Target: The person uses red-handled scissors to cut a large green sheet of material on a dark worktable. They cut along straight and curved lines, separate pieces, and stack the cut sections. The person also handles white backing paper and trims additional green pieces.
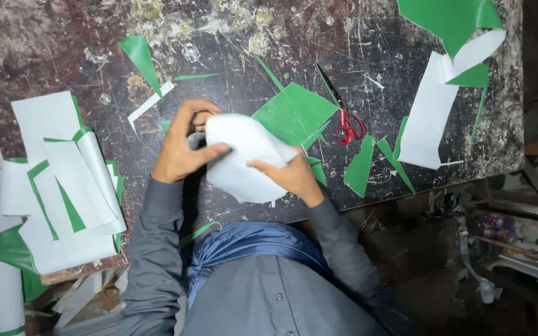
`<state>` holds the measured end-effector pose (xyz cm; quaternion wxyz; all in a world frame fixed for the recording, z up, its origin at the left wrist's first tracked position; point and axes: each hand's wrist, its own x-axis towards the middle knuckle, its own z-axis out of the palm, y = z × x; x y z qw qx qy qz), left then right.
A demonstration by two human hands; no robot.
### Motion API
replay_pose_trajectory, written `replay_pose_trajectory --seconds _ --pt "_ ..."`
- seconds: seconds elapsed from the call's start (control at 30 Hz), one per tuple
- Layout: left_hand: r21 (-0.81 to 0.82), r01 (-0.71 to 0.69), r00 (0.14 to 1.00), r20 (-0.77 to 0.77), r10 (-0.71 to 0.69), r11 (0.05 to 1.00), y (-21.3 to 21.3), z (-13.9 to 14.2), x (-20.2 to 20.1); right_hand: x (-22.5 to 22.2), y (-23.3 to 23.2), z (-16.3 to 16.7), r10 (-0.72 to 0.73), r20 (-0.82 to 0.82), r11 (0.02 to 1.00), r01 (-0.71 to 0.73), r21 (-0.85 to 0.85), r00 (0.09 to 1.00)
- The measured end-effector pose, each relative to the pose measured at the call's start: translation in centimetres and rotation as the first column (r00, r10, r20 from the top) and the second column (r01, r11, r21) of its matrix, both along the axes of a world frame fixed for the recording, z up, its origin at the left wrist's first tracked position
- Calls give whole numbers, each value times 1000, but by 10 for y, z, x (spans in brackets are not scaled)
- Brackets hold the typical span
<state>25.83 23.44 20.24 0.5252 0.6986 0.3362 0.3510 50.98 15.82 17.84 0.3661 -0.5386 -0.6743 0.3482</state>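
both hands on a white sheet [244, 158], held between them over the table [45, 50] edge: left hand [182, 146] pinches its top, right hand [291, 174] grips its lower side. red scissors [344, 118] sit just beyond the right hand

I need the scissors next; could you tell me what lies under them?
The red-handled scissors lie on the bare dark table, blades beside a green sheet. Anything beneath is hidden.

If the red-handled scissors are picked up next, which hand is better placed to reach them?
Probably the right hand. It grips the white sheet on the side where the scissors lie, with only green offcuts between. The left hand holds the sheet's far edge and would have to cross over it.
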Motion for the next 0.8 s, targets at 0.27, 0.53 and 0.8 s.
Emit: replay_pose_trajectory --seconds 0.27,0.53,0.8 --pt "-654 161 984 48 -173 739 -14 -127 2 43 44 -43 -526 -285 845 455 -281 801" --pt "75 -285 765 -582 274 956 -46 -131 74 60 42 -78 -578 -474 816 466 -341 665" --pt "272 -252 686 -627 370 929 -57 -129 84 46 44 -83 -651 -288 756 633 -164 703"
